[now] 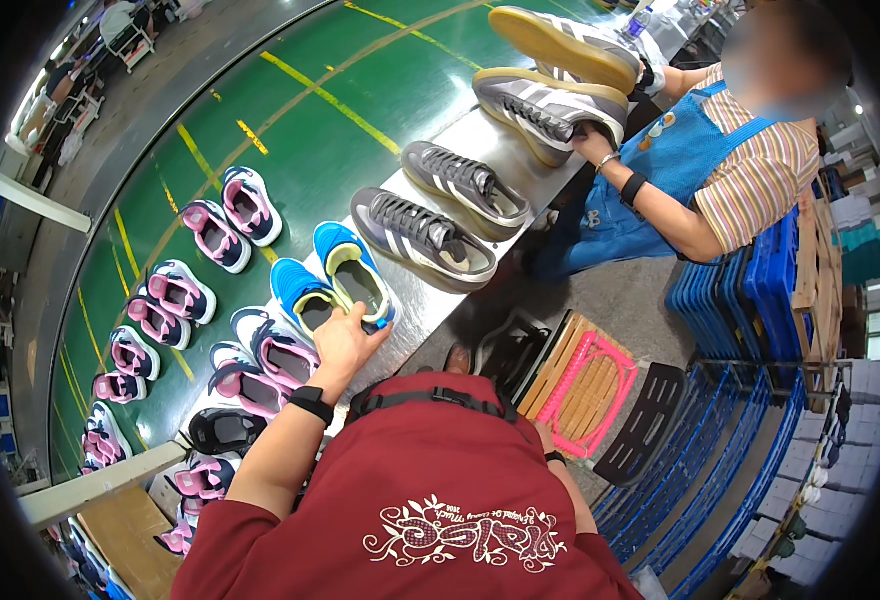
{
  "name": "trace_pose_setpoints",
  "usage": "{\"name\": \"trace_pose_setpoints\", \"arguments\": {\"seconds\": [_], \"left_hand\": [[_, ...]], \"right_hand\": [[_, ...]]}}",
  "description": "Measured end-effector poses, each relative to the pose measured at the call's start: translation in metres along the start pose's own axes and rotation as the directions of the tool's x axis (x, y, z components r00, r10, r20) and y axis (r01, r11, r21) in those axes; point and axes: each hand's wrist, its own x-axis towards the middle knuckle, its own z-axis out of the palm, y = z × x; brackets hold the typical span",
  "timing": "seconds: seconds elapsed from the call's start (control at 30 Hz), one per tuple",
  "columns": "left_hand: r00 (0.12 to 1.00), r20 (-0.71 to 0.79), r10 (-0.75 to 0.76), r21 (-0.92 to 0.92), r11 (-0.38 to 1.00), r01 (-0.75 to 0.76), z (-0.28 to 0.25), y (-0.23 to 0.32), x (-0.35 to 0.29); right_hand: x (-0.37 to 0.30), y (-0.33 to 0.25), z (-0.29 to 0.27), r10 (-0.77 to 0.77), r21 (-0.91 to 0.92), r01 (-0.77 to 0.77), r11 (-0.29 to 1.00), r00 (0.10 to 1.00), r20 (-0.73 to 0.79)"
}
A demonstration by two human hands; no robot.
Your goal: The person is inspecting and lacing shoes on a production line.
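My left hand (pixel 350 342) is closed on the heel ends of a pair of blue sneakers with yellow-green lining, the left shoe (pixel 302 296) and the right shoe (pixel 352 262). They rest at the metal edge of the green table. Of my right hand (pixel 544 436), only a bit shows low beside my red shirt; its fingers are hidden. Just right of the blue pair stand two grey sneakers with white stripes, a nearer one (pixel 422 240) and a farther one (pixel 465 185). To the left are navy and pink sneakers (pixel 285 355) with white soles.
A co-worker in a blue apron (pixel 650 165) handles larger grey gum-soled sneakers (pixel 530 110) at the right. Several navy-pink pairs (pixel 165 300) line the green table (pixel 290 170). A pink-framed stool (pixel 588 385), blue crates (pixel 750 290) and blue racks (pixel 700 450) stand on my right.
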Motion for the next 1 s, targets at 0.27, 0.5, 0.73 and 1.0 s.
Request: {"name": "trace_pose_setpoints", "arguments": {"seconds": [0.27, 0.5, 0.73, 1.0], "left_hand": [[1.0, 0.014, 0.014, -0.003, 1.0, -0.014, 0.002, 0.003, 0.001], [1.0, 0.018, 0.001, -0.022, 1.0, 0.0, -0.002, 0.003, -0.002], [1.0, 0.006, 0.022, 0.011, 1.0, -0.022, -0.001, 0.002, -0.004], [1.0, -0.001, 0.009, 0.013, 1.0, -0.009, 0.001, 0.0, -0.003]], "right_hand": [[0.007, 0.022, 0.008, -0.034, -0.12, 0.035, 0.992, 0.999, 0.012], [-0.001, 0.003, -0.003, -0.088, -0.14, 0.085, 0.987, 0.996, -0.018], [0.014, 0.031, 0.02, 0.033, -0.057, -0.036, 0.998, 0.999, -0.043], [0.0, -0.001, -0.005, -0.072, -0.06, 0.075, 0.995, 0.996, 0.047]]}}
